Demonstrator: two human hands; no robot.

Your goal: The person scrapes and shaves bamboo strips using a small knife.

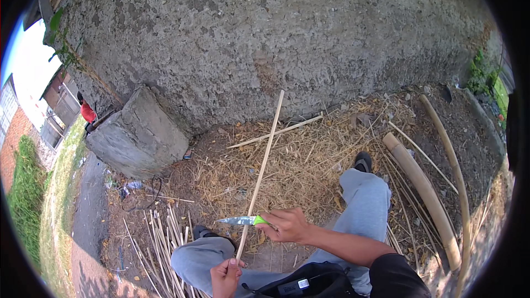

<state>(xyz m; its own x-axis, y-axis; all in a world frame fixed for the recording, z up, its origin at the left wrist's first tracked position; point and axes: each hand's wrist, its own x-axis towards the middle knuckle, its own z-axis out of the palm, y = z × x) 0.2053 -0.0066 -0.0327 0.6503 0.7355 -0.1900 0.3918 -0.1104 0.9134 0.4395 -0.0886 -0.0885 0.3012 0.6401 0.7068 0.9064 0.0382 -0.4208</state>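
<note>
My left hand (pixel 225 277) is closed round the lower end of a long pale bamboo strip (pixel 266 160), which slants up and away toward the wall. In my right hand (pixel 286 225) is a knife with a bright green handle (pixel 259 220), the fingers wrapped about it. Its metal blade (pixel 234 221) points left and lies across the strip, a little above my left hand. From this view I cannot tell how deep the edge sits against the bamboo.
A rough grey wall (pixel 232 49) rises ahead, with a concrete block (pixel 138 132) at left. Split bamboo sticks (pixel 165 243) lie by my left leg. Thick bamboo poles (pixel 425 198) lie at right. Shavings (pixel 309 171) cover the ground. A person in red (pixel 88 112) is far left.
</note>
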